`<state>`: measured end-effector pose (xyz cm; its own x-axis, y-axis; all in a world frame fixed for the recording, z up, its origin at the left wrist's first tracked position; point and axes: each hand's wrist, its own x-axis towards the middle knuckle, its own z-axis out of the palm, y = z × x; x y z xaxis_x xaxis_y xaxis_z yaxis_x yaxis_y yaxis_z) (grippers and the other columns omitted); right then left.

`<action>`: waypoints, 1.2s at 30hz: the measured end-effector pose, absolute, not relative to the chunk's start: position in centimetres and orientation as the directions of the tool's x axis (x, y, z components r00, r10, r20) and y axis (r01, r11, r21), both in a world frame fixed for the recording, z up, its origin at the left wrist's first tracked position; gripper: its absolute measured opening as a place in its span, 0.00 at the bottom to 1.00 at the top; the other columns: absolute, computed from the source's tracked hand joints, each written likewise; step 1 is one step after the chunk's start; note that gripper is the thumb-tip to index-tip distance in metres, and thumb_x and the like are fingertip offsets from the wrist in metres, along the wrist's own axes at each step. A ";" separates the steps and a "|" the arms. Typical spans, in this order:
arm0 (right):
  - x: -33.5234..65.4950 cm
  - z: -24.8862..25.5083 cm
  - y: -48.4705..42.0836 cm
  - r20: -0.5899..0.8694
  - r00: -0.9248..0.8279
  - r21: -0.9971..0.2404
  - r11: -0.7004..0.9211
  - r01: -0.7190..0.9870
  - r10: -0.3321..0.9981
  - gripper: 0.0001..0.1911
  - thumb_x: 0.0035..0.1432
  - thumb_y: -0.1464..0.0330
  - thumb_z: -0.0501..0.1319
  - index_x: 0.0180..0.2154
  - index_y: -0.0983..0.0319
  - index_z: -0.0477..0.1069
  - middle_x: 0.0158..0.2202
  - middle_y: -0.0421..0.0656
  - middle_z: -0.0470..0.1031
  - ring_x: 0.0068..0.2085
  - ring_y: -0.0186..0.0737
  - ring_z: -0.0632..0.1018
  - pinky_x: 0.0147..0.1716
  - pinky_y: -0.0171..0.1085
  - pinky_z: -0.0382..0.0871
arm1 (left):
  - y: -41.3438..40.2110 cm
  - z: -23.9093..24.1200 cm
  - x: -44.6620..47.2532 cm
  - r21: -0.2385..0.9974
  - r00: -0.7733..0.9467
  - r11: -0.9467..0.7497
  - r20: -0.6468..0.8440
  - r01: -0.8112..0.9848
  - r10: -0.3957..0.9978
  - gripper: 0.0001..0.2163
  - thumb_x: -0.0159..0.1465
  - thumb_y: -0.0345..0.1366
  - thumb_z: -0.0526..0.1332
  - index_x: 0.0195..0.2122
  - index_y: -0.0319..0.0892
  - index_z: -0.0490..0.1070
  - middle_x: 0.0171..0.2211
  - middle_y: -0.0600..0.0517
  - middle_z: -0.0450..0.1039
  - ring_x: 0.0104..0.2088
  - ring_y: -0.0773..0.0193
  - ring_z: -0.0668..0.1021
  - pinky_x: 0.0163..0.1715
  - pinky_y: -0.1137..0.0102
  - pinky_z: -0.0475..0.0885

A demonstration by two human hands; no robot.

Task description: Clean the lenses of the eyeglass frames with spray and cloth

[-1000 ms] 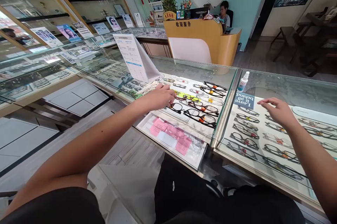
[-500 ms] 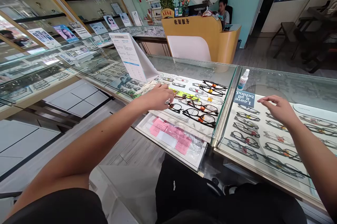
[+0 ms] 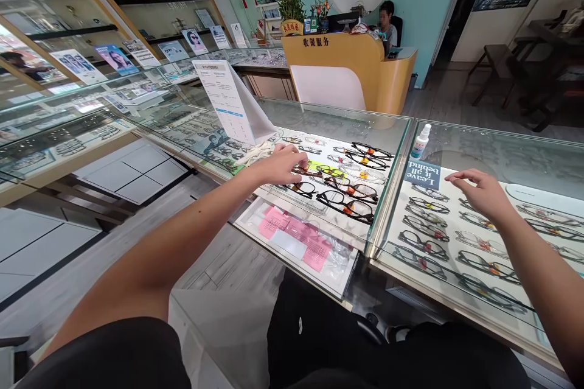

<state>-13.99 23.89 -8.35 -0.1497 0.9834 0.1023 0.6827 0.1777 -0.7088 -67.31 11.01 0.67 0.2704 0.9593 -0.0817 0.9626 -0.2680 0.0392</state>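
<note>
My left hand (image 3: 283, 164) is over the glass-topped display case, fingers reaching forward and thumb apart, with nothing seen in it. Close by its fingertips are brown eyeglasses (image 3: 312, 170). Black-framed glasses (image 3: 303, 189) sit just beneath the thumb, and a larger black pair (image 3: 345, 205) with an orange tag is to the right. A pale crumpled cloth (image 3: 255, 153) shows behind the wrist. On the right-hand case, my right hand (image 3: 486, 191) has loosely bent fingers and looks empty. Its fingertips are beside a dark blue lens cloth or card (image 3: 423, 173) with white lettering.
A white spray bottle (image 3: 421, 141) stands behind the blue piece. A folded sign (image 3: 225, 103) is upright on the left counter. Below the case, a pulled-out drawer (image 3: 335, 282) holds pink slips (image 3: 296, 237). Beyond, a person (image 3: 387, 27) sits behind the cashier desk (image 3: 333, 48).
My left hand's fingers have spread from a more curled pose and shifted slightly right. My right hand stays nearly where it was.
</note>
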 end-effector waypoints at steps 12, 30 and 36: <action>-14.3 -8.1 23.4 0.064 -0.117 -0.704 0.128 0.699 0.991 0.15 0.62 0.54 0.62 0.41 0.54 0.84 0.53 0.43 0.82 0.34 0.42 0.71 0.37 0.44 0.63 | 10.2 0.3 -67.0 -0.116 0.361 -0.362 -0.032 0.925 0.932 0.10 0.66 0.40 0.60 0.46 0.45 0.74 0.47 0.43 0.81 0.58 0.43 0.74 0.59 0.49 0.60; -14.4 -7.6 23.0 0.058 -0.083 -0.692 0.100 0.715 0.995 0.12 0.65 0.58 0.63 0.41 0.53 0.84 0.56 0.40 0.83 0.38 0.41 0.74 0.40 0.43 0.63 | 0.1 4.7 -56.6 0.236 0.425 -0.361 -0.347 0.902 0.836 0.08 0.72 0.44 0.58 0.38 0.50 0.73 0.34 0.53 0.80 0.34 0.58 0.79 0.35 0.64 0.67; -14.6 -7.3 22.7 0.042 -0.070 -0.712 0.079 0.697 0.997 0.11 0.64 0.58 0.64 0.40 0.54 0.84 0.56 0.42 0.83 0.35 0.40 0.74 0.36 0.43 0.64 | 0.9 -4.5 -55.4 0.310 0.480 -0.367 -0.568 0.877 0.669 0.07 0.70 0.43 0.61 0.38 0.49 0.77 0.40 0.50 0.83 0.41 0.55 0.82 0.36 0.64 0.71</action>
